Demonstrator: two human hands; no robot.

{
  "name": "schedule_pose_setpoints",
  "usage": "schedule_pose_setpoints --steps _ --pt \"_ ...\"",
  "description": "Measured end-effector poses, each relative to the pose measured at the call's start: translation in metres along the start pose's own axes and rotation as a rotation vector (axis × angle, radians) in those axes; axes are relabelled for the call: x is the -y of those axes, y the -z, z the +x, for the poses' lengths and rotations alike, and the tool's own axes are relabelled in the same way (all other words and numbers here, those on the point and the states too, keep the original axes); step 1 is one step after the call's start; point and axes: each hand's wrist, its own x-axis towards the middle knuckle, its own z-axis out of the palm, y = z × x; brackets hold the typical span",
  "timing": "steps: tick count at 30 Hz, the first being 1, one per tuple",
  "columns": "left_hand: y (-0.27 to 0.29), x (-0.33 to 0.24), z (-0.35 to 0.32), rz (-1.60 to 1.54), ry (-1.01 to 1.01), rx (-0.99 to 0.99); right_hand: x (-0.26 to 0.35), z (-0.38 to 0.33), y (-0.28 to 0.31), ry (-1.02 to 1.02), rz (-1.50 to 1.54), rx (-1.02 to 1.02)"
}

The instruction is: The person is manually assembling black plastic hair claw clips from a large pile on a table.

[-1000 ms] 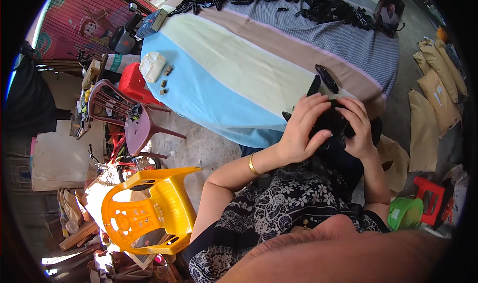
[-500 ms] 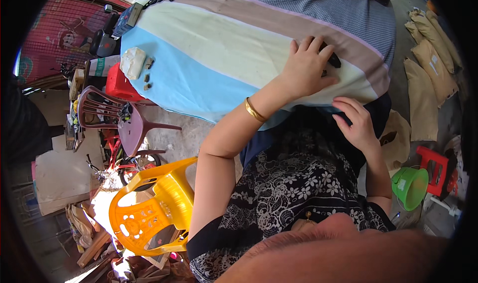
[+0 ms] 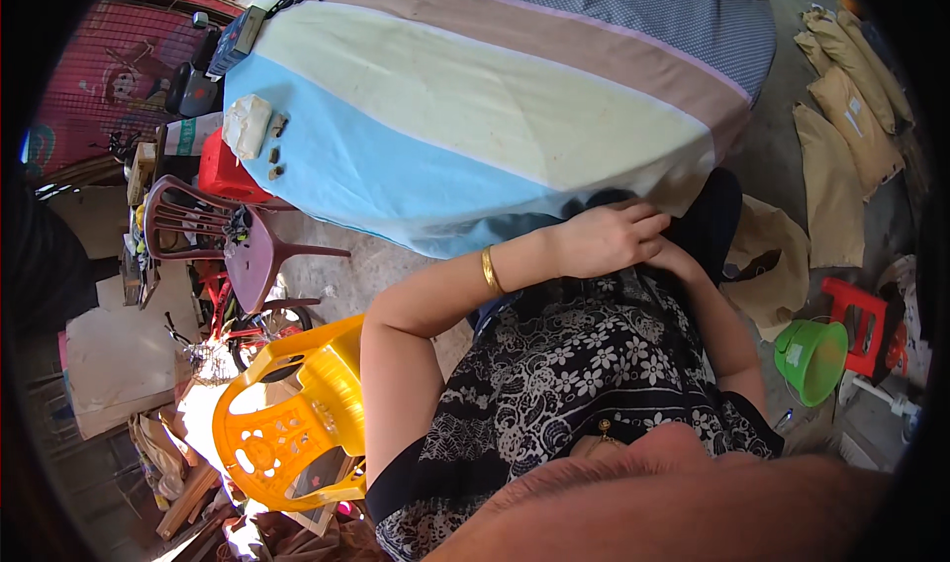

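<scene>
My left hand (image 3: 612, 237), with a gold bangle (image 3: 490, 270) on its wrist, is drawn back to my lap at the near edge of the striped cloth (image 3: 475, 117). Its fingers are curled, and whatever they hold is hidden. Just under its fingertips lies my right hand (image 3: 673, 257), meeting it in front of my patterned top (image 3: 584, 349); its own fingers are mostly covered. Beyond the left hand a dark patch shows along the cloth's edge, too unclear to name.
A white bundle (image 3: 246, 125) and several small dark pieces (image 3: 274, 154) lie at the cloth's left edge. Left of me stand a purple chair (image 3: 255, 265) and a yellow plastic chair (image 3: 332, 384). A green bucket (image 3: 813, 359), red stool (image 3: 859, 320) and brown sacks (image 3: 829, 181) are right.
My left hand has come off the cloth, back toward my lap, and now meets my right hand. The black thing under it no longer shows on the cloth there.
</scene>
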Motion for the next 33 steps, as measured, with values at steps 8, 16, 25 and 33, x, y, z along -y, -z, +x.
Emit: schedule_pose_setpoints --steps 8,16,25,33 --pt "0.094 -0.004 -0.073 0.402 0.530 -0.278 -0.056 0.039 0.016 -0.396 1.171 -0.175" --pt "0.087 0.006 -0.079 0.484 0.693 -0.094 -0.046 0.058 0.029 -0.264 0.993 -0.321" --pt "0.088 0.001 -0.064 0.455 0.682 -0.094 -0.067 0.017 0.010 -0.254 0.263 -0.116" --pt "0.096 0.001 -0.074 0.400 0.704 -0.115 0.038 0.022 0.060 -0.053 -0.218 0.079"
